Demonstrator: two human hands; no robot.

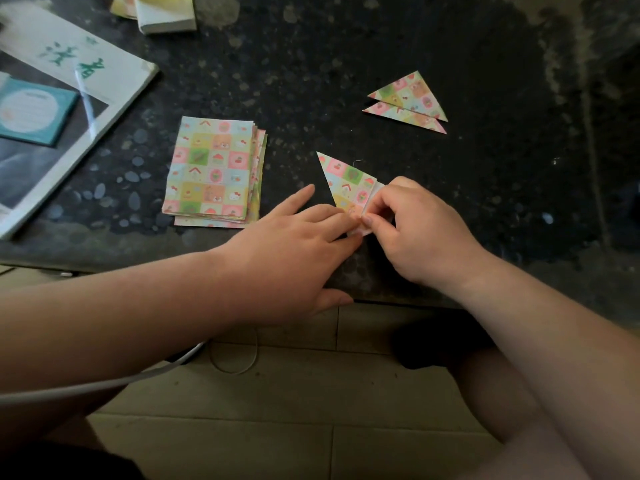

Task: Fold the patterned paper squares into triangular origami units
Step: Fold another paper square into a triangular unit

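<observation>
Works on half-folded triangle near front edge of dark table. Pins it flat under straight fingers of left hand, likely to stop the crease shifting. Pinches its lower corner between curled thumb and fingers of right hand, apparently to turn a flap over. Keeps stack of unfolded squares just left, within reach for the next pick. Parks two finished triangles, overlapping, well apart at far right, outside the working area.

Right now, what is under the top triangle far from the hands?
A second folded triangle lies under the top triangle. Only its near strip shows; the rest is covered, so anything else beneath cannot be seen.
</observation>
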